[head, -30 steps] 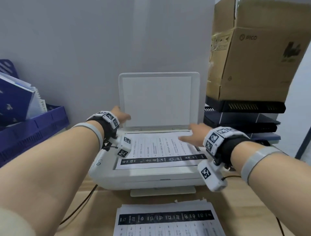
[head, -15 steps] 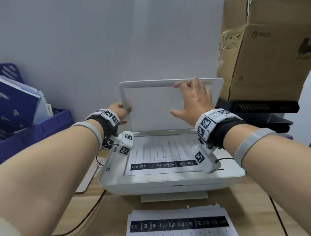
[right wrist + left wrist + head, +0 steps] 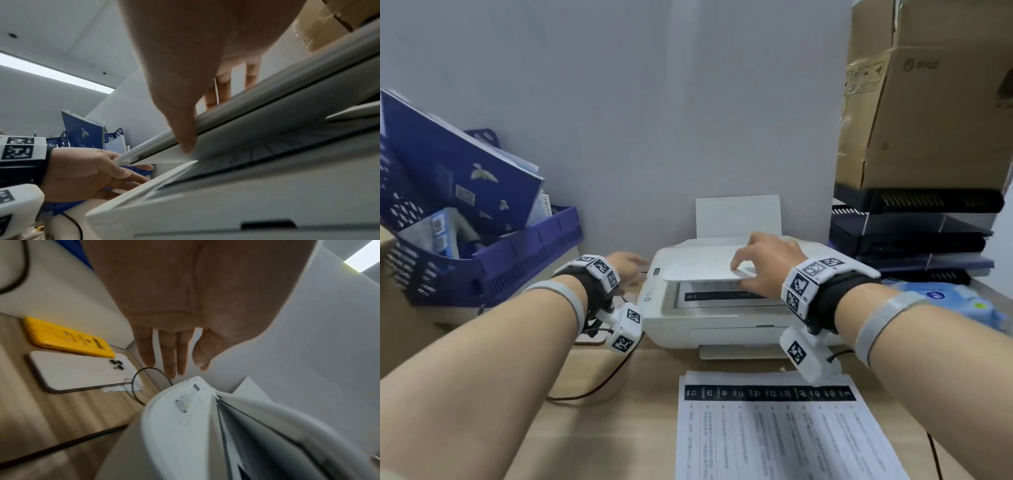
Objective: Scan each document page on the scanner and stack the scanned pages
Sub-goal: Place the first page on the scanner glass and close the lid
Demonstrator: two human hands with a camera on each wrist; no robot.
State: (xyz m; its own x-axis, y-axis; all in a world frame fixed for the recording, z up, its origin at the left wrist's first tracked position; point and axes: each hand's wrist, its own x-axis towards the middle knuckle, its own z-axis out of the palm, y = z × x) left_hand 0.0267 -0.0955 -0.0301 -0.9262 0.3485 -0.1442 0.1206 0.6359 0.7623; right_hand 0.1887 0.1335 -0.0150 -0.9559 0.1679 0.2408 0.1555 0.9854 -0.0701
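Observation:
The white scanner (image 3: 717,317) stands at the back of the desk, its lid (image 3: 703,265) lowered almost flat. My right hand (image 3: 743,270) pinches the lid's front edge, thumb under it and fingers on top, as the right wrist view shows at the lid (image 3: 267,104). A printed page (image 3: 722,296) lies on the glass, only its dark header strip showing under the lid. My left hand (image 3: 635,270) hovers with straight fingers just left of the scanner and holds nothing. A stack of printed pages (image 3: 774,431) lies in front of the scanner.
A blue file tray (image 3: 482,267) with folders stands at the left. Black trays (image 3: 914,240) under a cardboard box (image 3: 928,113) stand at the right. A yellow phone (image 3: 68,337), a white phone (image 3: 78,371) and a cable (image 3: 599,383) lie left of the scanner.
The lid has swung down from upright to nearly flat, with my right hand on its front edge. My left hand has left the lid's left edge and dropped beside the scanner.

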